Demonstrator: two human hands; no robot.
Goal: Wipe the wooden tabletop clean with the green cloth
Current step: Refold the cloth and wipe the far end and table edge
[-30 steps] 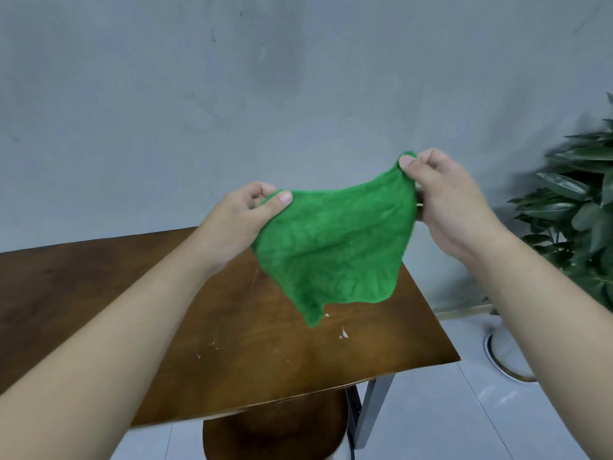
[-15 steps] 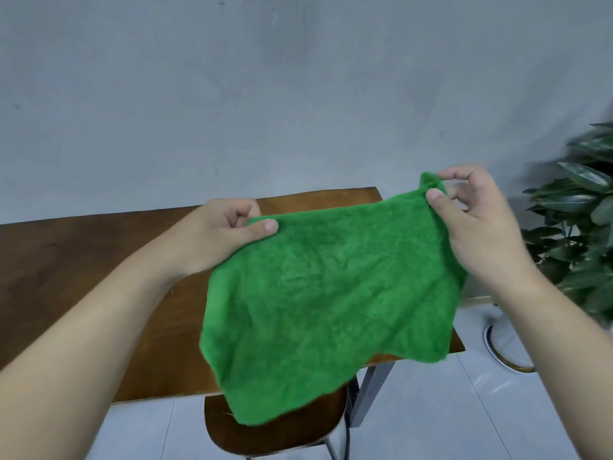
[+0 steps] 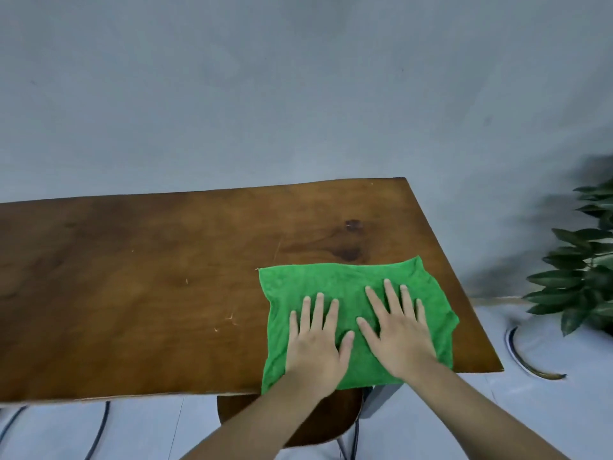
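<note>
Table [image 3: 149, 293] of brown wood is shown; green cloth [image 3: 348, 280] is laid flat at its right near corner — pressed down by left hand [image 3: 316, 346] and right hand [image 3: 398, 336], fingers spread, side by side.

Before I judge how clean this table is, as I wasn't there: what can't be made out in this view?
Head view:
- The wooden tabletop under the green cloth: covered by the cloth, left hand and right hand pressing flat on it.
- Tabletop's left end: cut off by the frame edge.
- Pale specks: too small to tell crumbs from scratches.
- Chair: mostly hidden by tabletop and forearms.
- Plant: blurred, cut off right.
</note>
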